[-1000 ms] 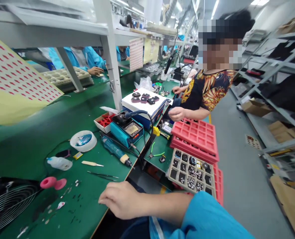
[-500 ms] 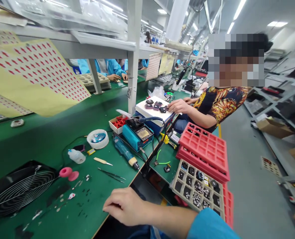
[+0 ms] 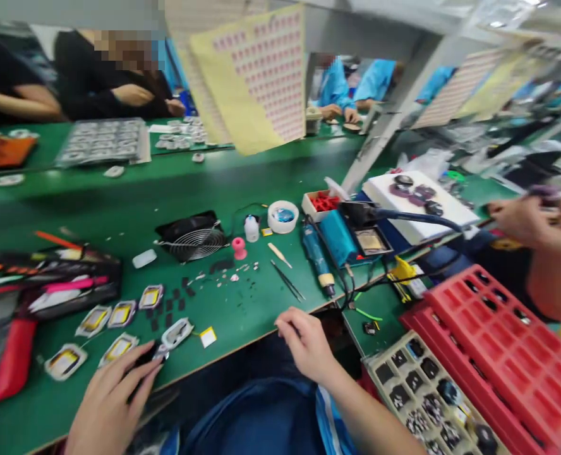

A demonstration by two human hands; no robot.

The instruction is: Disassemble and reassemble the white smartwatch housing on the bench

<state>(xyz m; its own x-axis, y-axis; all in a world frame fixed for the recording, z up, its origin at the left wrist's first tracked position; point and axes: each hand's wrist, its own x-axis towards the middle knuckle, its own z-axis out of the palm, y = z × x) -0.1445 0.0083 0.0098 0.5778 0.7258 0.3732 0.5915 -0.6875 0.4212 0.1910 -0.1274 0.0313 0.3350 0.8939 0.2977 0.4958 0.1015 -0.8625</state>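
My left hand (image 3: 117, 395) is over the near left edge of the green bench, its fingers stretched out and apart. The fingertips are at a small shiny part beside a white oval casing (image 3: 176, 333); blur hides whether they touch it. A yellow-edged square piece (image 3: 208, 337) lies right of the casing. Several similar casings with yellow inserts (image 3: 123, 313) lie beyond my left hand. My right hand (image 3: 304, 341) hovers by the bench's front edge, fingers loosely curled with nothing visible in them. Beyond it lie black tweezers (image 3: 287, 280) and a blue electric screwdriver (image 3: 317, 259).
A fan (image 3: 193, 237) and a soldering station (image 3: 344, 237) stand on the bench. To the right are stacked red trays (image 3: 508, 335) and a beige tray (image 3: 404, 385) of parts. A co-worker's hands (image 3: 541, 218) are at the far right. A tool box (image 3: 72, 278) stands left.
The view has swung left, bringing my left hand, the casings and the tool box into sight. My right hand stays loosely curled near the bench edge. The co-worker's hands have lifted off the white box.
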